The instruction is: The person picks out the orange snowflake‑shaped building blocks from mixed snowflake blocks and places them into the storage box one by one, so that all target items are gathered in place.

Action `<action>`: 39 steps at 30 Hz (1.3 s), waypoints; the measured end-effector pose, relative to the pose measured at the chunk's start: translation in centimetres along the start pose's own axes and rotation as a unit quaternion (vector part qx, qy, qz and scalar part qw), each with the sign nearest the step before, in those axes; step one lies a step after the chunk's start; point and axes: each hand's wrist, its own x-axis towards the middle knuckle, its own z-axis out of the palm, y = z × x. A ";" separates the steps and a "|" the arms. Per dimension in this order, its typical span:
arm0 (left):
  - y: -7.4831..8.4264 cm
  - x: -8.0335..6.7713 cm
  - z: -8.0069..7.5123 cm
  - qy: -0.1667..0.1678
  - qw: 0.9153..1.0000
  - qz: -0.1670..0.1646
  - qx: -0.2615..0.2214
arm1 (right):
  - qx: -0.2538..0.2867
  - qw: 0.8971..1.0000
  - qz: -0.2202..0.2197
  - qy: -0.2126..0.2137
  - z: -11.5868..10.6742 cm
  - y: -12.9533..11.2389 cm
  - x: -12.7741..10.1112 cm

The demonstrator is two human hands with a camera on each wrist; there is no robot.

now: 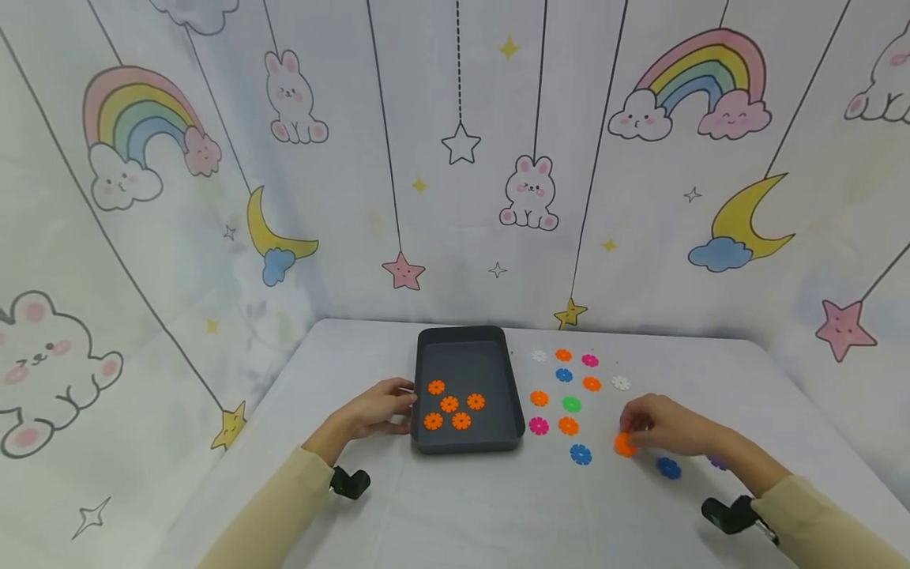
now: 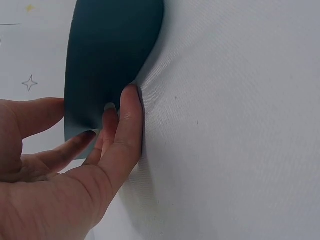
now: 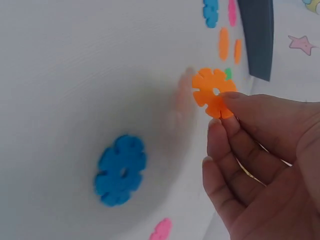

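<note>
The right hand (image 1: 657, 427) pinches a light, stiff orange disc (image 3: 213, 92) by its notched rim, while the left hand's (image 1: 377, 409) fingers rest straight against the tray (image 1: 465, 446).

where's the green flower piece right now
In the head view the green flower piece lies on the table right of the dark tray, between two orange pieces and ahead of the right hand.

Staged play corner: cartoon backdrop (image 1: 455, 158), cloth-covered table (image 1: 498, 506).
</note>
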 end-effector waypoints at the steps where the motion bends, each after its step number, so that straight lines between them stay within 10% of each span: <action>1: 0.0 0.0 0.0 0.000 1.000 0.000 0.001 | 0.000 1.000 -0.005 0.002 -0.1 -0.2 0.2; 39: -0.3 0.2 0.2 0.002 1.000 0.000 -0.016 | 0.056 0.995 -0.070 0.049 5.8 -10.1 13.5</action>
